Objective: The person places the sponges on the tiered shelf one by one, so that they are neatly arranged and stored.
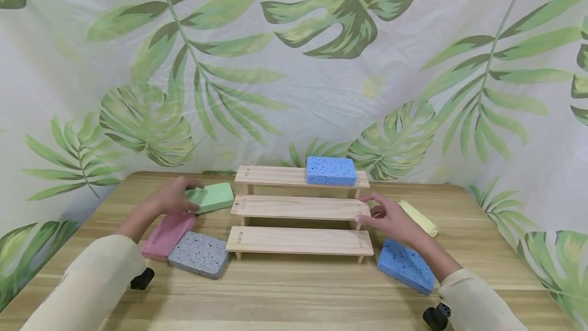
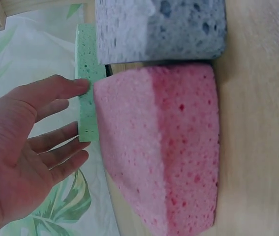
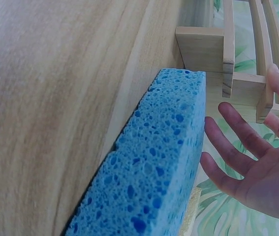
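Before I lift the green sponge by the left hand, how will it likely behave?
The green sponge is probably light for its size, since its surface looks porous. It should hold its shape rather than flop, as its edges look straight. Rolling seems unlikely, given its flat, blocky form.

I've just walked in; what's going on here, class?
A person's left hand grips a green sponge while the right hand holds the middle shelf of a wooden stand at its right end. A blue sponge sits on the top shelf. On the table, a pink sponge and a grey sponge lie left of the stand, a second blue sponge and a yellow sponge right.
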`<state>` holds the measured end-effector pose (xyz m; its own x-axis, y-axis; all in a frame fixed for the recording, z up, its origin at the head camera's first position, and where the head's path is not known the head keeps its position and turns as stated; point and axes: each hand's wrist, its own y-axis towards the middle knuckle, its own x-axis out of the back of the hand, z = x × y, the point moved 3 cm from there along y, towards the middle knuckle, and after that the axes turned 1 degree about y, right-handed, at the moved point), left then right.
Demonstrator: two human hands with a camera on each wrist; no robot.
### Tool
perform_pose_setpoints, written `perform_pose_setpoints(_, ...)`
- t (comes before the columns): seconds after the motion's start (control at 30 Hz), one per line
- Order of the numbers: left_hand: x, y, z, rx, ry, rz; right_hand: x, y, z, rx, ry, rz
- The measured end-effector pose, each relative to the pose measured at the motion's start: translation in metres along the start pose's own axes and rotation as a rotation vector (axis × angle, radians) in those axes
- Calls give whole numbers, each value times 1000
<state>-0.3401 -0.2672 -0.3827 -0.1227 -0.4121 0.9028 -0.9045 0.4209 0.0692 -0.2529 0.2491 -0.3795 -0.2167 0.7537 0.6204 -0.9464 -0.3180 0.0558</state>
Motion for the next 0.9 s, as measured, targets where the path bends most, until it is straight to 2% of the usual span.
perform_pose_setpoints(0.47, 13, -7, 2, -24, -12, -174, 1, 1, -2, -4, -5, 9)
perform_pose_setpoints(0.9, 26, -18, -8, -59, -15, -292, 0, 1, 1, -15, 13, 12)
